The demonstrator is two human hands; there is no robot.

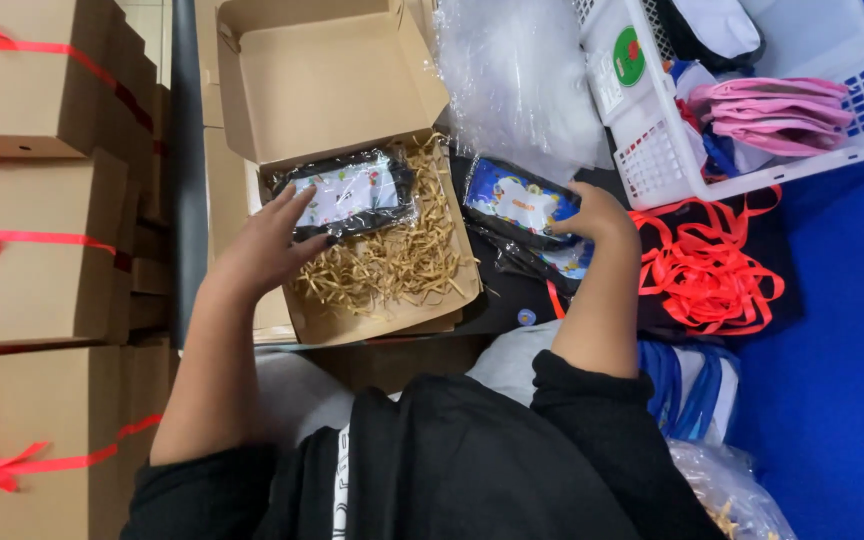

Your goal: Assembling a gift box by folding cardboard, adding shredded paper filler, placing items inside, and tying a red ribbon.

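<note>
Nearest the camera: black sleeves pushed up, both forearms bare and reaching forward.

Left hand (270,240) lay flat, fingers spread, on the near edge of a plastic-wrapped packet (350,193); it pressed the packet down rather than closing round it. The packet was glossy, crinkled film over a pale printed face with a dark border, and it sat inside the open cardboard box (324,90) on a bed of shredded straw-coloured paper (392,260), apparently as cushioning.

Right hand (597,215) rested, fingers curled, on the far end of a second wrapped packet (517,200), blue printed, lying on the dark tabletop (512,290) just right of the box. Whether the fingers had closed on it could not be told.

Right of that hand: a loose tangle of red ribbon (707,265). Left, stacked closed brown boxes (37,250) tied with red ribbon. Beyond: a crumpled clear plastic bag (517,75) and a white slotted basket (652,160) holding pink folded items.
</note>
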